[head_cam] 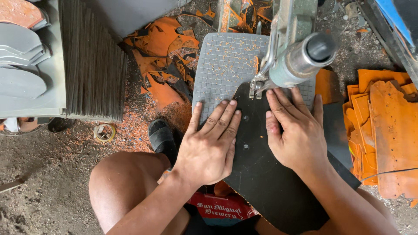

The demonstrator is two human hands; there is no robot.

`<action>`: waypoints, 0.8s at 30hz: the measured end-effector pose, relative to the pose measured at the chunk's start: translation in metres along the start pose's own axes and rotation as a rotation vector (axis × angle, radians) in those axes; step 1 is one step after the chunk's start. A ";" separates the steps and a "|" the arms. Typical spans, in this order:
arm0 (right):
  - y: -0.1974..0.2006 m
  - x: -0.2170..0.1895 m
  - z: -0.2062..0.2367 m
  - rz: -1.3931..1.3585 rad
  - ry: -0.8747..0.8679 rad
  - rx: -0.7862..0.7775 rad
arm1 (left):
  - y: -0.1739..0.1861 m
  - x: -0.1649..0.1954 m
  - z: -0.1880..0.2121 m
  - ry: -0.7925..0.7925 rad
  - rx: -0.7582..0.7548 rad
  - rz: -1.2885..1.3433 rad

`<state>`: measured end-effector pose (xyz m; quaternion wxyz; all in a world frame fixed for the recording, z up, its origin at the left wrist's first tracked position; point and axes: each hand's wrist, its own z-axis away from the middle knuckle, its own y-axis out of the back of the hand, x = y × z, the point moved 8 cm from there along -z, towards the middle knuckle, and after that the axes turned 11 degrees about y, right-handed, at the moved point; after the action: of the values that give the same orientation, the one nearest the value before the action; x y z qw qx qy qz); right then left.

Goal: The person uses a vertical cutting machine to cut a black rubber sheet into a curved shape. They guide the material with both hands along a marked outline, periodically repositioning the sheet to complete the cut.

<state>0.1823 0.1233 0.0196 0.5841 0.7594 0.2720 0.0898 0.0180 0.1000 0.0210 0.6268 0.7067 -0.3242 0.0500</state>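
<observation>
A flat black sheet [265, 174] lay over the gridded grey tabletop's [222, 69] near edge, beneath both hands. The left hand [209, 146] and right hand [296, 130] pressed it with fingers spread flat, gripping nothing, beside the saw's metal foot [257, 86]. Orange offcuts [383, 126] lay stacked beyond the right edge.

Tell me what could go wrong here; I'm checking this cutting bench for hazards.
1. The right hand presses the black sheet with its fingertips right beside the saw's blade guide; a slip could likely bring them into the cut.
2. The left hand lies flat just short of the cut line, bare too.
3. Orange dust on the grid table may let the sheet skid.
</observation>
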 end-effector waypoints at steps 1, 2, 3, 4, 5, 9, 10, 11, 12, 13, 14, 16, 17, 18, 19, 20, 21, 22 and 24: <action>0.000 0.001 -0.001 -0.002 -0.001 0.004 | 0.000 0.000 -0.001 0.005 0.004 -0.001; -0.001 0.002 -0.002 0.006 0.001 0.006 | 0.000 -0.001 -0.002 0.008 0.007 -0.002; -0.001 0.003 -0.002 0.011 0.002 0.007 | 0.000 -0.001 -0.004 0.011 0.008 -0.008; -0.002 0.003 -0.003 0.015 0.002 0.005 | 0.000 -0.002 -0.004 0.015 0.007 -0.013; -0.002 0.004 -0.003 0.017 -0.001 0.003 | 0.000 -0.002 -0.005 0.019 0.007 -0.019; -0.002 0.007 -0.006 0.020 0.003 0.018 | 0.000 -0.003 -0.010 0.032 0.011 -0.020; -0.001 0.007 -0.007 0.018 0.007 0.025 | 0.000 -0.003 -0.011 0.033 0.012 -0.025; 0.000 0.008 -0.008 0.018 0.007 0.027 | 0.000 -0.003 -0.012 0.034 0.014 -0.030; 0.000 0.008 -0.009 0.018 0.008 0.028 | 0.000 -0.003 -0.014 0.035 0.013 -0.033; 0.000 0.009 -0.011 0.017 0.009 0.029 | 0.000 -0.003 -0.014 0.037 0.013 -0.037; 0.001 0.009 -0.013 0.012 0.008 0.030 | 0.000 -0.003 -0.016 0.039 0.013 -0.040; 0.002 0.010 -0.015 0.001 0.004 0.034 | -0.001 -0.004 -0.017 0.044 0.011 -0.048; 0.003 0.010 -0.016 0.001 0.009 0.039 | -0.001 -0.004 -0.018 0.046 0.010 -0.052; 0.004 0.010 -0.017 0.001 0.014 0.043 | -0.001 -0.004 -0.019 0.050 0.009 -0.055; 0.004 0.010 -0.018 0.002 0.018 0.049 | -0.002 -0.005 -0.020 0.052 0.008 -0.058; 0.004 0.011 -0.019 -0.004 0.013 0.047 | -0.002 -0.005 -0.021 0.055 0.008 -0.060; 0.004 0.012 -0.020 -0.010 0.008 0.044 | -0.002 -0.005 -0.022 0.057 0.009 -0.062; 0.003 0.014 -0.020 -0.017 0.003 0.041 | -0.003 -0.005 -0.023 0.059 0.008 -0.064; 0.004 0.015 -0.022 -0.017 0.018 0.064 | -0.003 -0.005 -0.025 0.061 0.010 -0.070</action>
<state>0.1864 0.1485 0.0274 0.5578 0.7745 0.2866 0.0830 0.0239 0.1252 0.0209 0.6344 0.7188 -0.2798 0.0512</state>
